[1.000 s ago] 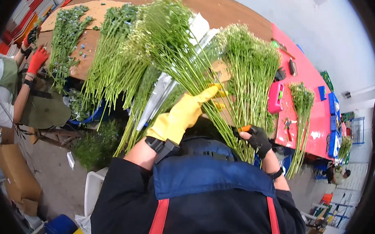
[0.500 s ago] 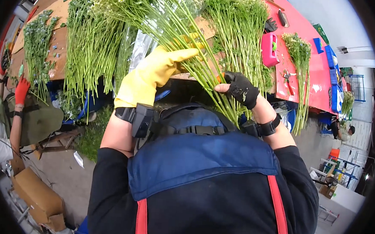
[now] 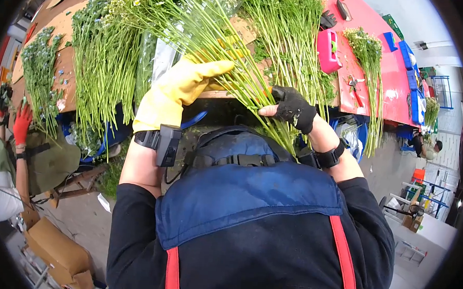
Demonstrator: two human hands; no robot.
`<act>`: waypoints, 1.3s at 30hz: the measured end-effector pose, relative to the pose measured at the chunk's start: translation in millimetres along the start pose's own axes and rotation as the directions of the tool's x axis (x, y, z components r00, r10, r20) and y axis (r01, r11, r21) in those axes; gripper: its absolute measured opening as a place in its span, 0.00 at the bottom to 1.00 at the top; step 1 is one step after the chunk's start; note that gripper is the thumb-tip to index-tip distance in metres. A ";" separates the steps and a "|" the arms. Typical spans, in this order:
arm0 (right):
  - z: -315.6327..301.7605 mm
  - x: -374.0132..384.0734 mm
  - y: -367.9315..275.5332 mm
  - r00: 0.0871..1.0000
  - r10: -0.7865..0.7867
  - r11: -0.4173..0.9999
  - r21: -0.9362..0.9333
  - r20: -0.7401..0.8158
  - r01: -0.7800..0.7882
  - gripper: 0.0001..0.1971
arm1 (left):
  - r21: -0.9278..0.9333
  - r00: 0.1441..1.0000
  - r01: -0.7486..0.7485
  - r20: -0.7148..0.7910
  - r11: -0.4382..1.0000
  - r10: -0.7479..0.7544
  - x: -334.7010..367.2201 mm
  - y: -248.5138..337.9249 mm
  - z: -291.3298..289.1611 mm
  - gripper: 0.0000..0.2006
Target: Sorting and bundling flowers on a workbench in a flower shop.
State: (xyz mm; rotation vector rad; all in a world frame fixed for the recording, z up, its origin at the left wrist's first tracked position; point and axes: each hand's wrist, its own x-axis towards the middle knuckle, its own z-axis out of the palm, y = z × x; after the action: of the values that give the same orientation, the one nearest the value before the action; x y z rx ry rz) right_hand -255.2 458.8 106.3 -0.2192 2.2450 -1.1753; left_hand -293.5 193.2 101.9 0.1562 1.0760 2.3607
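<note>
My left hand [image 3: 179, 87], in a long yellow rubber glove, is wrapped round the upper stems of a bunch of white-flowered stems [image 3: 231, 47]. Its fingers pass behind the stems and show partly between them. Lower down, my right hand [image 3: 294, 110] grips the same bunch near the cut ends. It wears a black glove that leaves the thumb tip bare. A small orange piece shows beside its fingers, too little visible to name. The bunch slants from the upper left, where its blossoms spread, down toward my apron [image 3: 250, 192].
Loose flower stems [image 3: 106, 80] overhang the table at left, and more stems [image 3: 294, 53] lie behind my right hand. On the red tabletop are a pink tape dispenser [image 3: 328, 51], red-handled pruners [image 3: 356, 91] and another bunch [image 3: 369, 63]. A co-worker's red-gloved hand [image 3: 22, 125] shows at far left.
The view has shifted slightly. Both hands keep their hold on the bunch, and my left hand sits a little further left. The co-worker's red-gloved hand has moved slightly.
</note>
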 end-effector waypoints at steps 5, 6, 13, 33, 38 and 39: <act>-21.9 -12.0 -3.4 0.997 0.054 0.821 0.571 -0.058 -0.011 0.15 | 0.144 0.996 0.085 -0.008 0.986 -0.085 16.9 0.5 -4.4 0.23; -29.1 -14.6 -3.8 0.994 0.072 0.799 0.602 -0.079 -0.010 0.16 | 0.143 0.996 0.091 0.003 0.986 -0.093 22.9 0.4 -2.7 0.23; -145.5 -56.5 -32.5 0.755 -0.130 0.969 0.080 -0.643 0.234 0.13 | 0.127 0.983 0.142 0.099 0.982 -0.155 68.4 -10.0 11.2 0.22; -312.1 -129.0 -19.9 0.668 -0.365 0.924 -0.342 -0.648 0.173 0.12 | 0.285 0.931 0.316 0.093 0.905 -0.354 214.2 -73.4 2.5 0.19; -305.7 -138.9 -13.5 0.698 -0.333 0.928 -0.352 -0.634 0.123 0.13 | 0.290 0.985 0.170 -0.012 0.942 -0.174 197.2 -87.9 -17.2 0.25; -304.3 -149.8 -15.6 0.689 -0.324 0.927 -0.364 -0.648 0.093 0.13 | -0.005 0.984 0.158 -0.081 0.987 -0.158 194.4 -93.4 -10.6 0.26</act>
State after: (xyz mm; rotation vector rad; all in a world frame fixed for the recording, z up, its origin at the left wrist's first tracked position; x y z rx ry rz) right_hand -308.6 721.2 315.1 -0.1705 3.1685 -1.1401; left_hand -422.5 336.5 4.8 -0.0245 1.0862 2.2400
